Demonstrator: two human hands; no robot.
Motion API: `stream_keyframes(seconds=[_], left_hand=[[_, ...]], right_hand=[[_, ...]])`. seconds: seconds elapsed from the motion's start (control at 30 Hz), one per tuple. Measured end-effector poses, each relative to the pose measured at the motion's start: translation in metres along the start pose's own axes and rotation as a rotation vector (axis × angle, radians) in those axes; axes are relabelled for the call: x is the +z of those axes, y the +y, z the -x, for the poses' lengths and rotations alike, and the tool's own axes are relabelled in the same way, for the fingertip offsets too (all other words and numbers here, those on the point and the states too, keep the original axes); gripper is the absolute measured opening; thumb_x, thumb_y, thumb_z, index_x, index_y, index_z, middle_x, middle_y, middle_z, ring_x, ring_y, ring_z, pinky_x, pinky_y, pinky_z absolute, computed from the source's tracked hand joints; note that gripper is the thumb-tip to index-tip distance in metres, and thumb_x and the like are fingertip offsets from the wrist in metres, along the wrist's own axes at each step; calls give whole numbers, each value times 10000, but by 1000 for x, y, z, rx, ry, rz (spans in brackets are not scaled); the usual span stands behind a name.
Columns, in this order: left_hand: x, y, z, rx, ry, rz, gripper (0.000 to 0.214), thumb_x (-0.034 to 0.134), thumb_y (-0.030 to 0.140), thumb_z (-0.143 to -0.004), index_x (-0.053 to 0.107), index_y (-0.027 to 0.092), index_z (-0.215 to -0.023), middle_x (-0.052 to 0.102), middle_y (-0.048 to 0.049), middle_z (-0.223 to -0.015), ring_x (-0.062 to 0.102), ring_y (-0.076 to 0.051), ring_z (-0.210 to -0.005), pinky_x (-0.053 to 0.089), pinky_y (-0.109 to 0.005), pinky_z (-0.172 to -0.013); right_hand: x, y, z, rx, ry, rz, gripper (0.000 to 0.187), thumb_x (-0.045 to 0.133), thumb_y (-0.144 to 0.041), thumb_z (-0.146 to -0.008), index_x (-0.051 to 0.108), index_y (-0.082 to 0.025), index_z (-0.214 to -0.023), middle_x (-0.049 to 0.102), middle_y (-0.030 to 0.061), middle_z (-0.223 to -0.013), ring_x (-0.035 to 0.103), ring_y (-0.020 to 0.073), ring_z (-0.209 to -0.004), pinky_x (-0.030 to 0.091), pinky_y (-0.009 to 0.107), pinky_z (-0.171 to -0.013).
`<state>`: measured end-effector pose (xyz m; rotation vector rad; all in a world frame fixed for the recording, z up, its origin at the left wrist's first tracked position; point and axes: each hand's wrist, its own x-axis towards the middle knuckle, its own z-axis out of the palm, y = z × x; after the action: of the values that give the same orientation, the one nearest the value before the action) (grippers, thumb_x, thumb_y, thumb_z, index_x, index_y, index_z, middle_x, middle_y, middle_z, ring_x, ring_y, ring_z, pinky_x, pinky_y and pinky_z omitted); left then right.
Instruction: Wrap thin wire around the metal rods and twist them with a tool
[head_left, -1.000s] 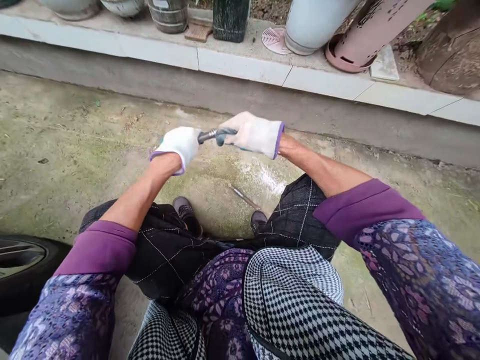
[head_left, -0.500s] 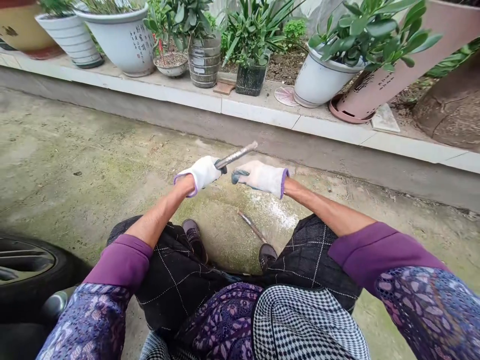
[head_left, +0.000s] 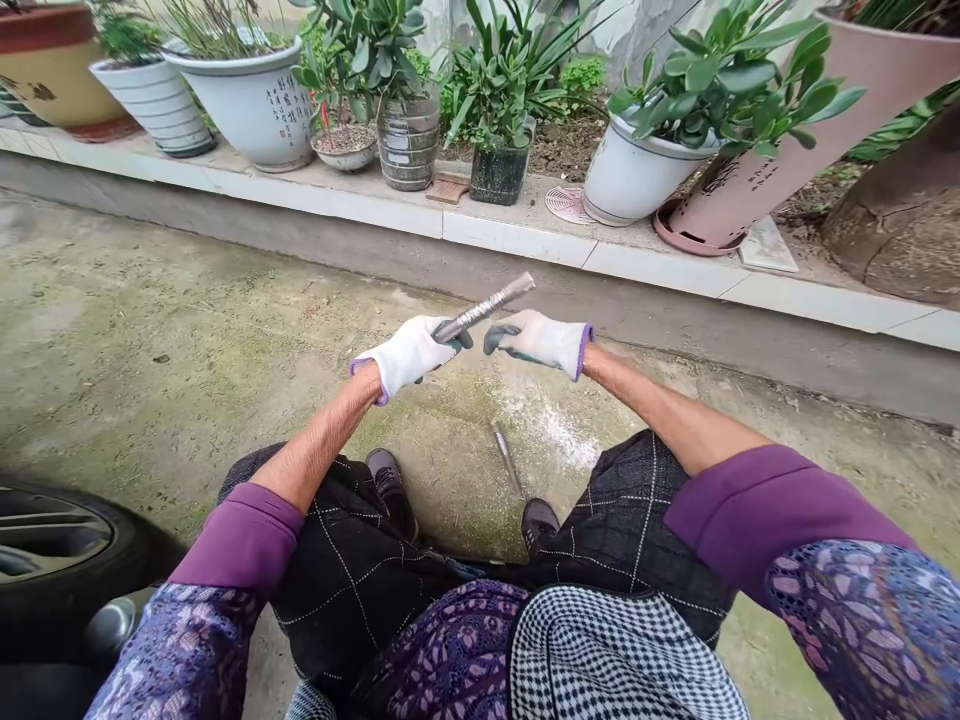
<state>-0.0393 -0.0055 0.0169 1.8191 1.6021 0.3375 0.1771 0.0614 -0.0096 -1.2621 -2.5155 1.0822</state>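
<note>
My left hand (head_left: 409, 352), in a white glove, is closed around one end of a short grey metal rod (head_left: 487, 305) that slants up to the right. My right hand (head_left: 536, 340), gloved too, hovers just right of the rod's lower end with its fingers curled and nothing in them. Both hands are held out in front of my knees. Below them a second metal rod (head_left: 508, 458) lies on the concrete ground (head_left: 150, 340) by my right shoe (head_left: 538, 520), next to a patch of white dust (head_left: 551, 425).
A raised tiled ledge (head_left: 510, 240) runs across the back with several potted plants, among them a large white pot (head_left: 251, 100) and a leaning pink pot (head_left: 757, 150). A dark tyre (head_left: 60, 560) sits at the lower left. My left shoe (head_left: 390, 480) rests on the ground.
The view has tilted up, bringing the plants into sight. My right hand has let go of the rod, which now points up and right from my left hand alone.
</note>
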Motion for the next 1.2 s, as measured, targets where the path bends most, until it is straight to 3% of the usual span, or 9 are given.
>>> stream_keyframes(seconds=[0.07,0.17,0.27,0.37,0.53,0.73,0.93,1.07,1.2], left_hand=[[-3,-6,-3,-63,61,-30,370,505,280,-872,682,222,-1192,652,-18,-761,524,-111,-539,432,-217,-517],[1,-17,-12,-97,112,-445,323,481,215,-900,694,205,-1142,701,-80,-837,645,-176,-704,473,-258,-641],[9,-22,-16,-61,32,-838,345,453,142,-916,661,197,-1185,717,-144,-922,702,-260,-868,492,-325,-735],[13,-18,-13,90,-45,-974,361,450,107,-919,633,213,-1210,718,-153,-968,713,-287,-893,498,-365,-749],[8,-9,-3,251,24,-902,327,464,198,-946,639,281,-1210,731,-89,-963,709,-246,-843,488,-324,-714],[-5,-7,-7,49,253,-533,326,478,338,-956,647,278,-1229,749,-52,-1015,699,-201,-881,480,-269,-745],[1,-18,-17,-50,104,-830,343,420,177,-940,652,221,-1189,731,-122,-912,710,-261,-872,496,-331,-747],[7,-16,-12,108,2,-908,359,422,141,-927,651,237,-1187,724,-123,-930,709,-279,-866,497,-357,-737],[5,-6,-4,155,88,-722,332,484,251,-931,669,280,-1206,729,-75,-910,693,-234,-814,491,-322,-738]], right_hand=[[14,-13,6,-60,-34,43,252,513,-264,-802,752,-212,-864,678,6,-735,493,128,-584,357,261,-554],[25,-33,17,-144,-27,62,228,527,-272,-830,750,-247,-871,719,-4,-797,538,138,-634,375,266,-591],[13,-40,22,-156,43,103,233,520,-308,-854,738,-230,-886,710,6,-794,541,145,-656,370,277,-618],[-11,-31,16,-141,148,152,241,503,-285,-853,722,-189,-881,694,20,-806,536,141,-692,368,275,-658],[-27,-8,1,-64,114,141,260,484,-207,-807,731,-161,-873,677,16,-782,497,120,-634,361,259,-629],[6,-27,5,-92,16,51,270,474,-233,-854,740,-190,-879,685,18,-792,525,131,-646,393,251,-639],[15,-52,18,-143,80,158,183,534,-230,-852,712,-187,-856,676,16,-771,532,139,-681,370,258,-656],[-12,-29,8,-144,199,147,207,524,-236,-837,720,-171,-855,683,24,-797,551,142,-714,375,265,-684],[-27,-2,-3,-129,182,48,228,505,-203,-776,724,-148,-810,664,23,-738,529,137,-667,383,262,-642]])
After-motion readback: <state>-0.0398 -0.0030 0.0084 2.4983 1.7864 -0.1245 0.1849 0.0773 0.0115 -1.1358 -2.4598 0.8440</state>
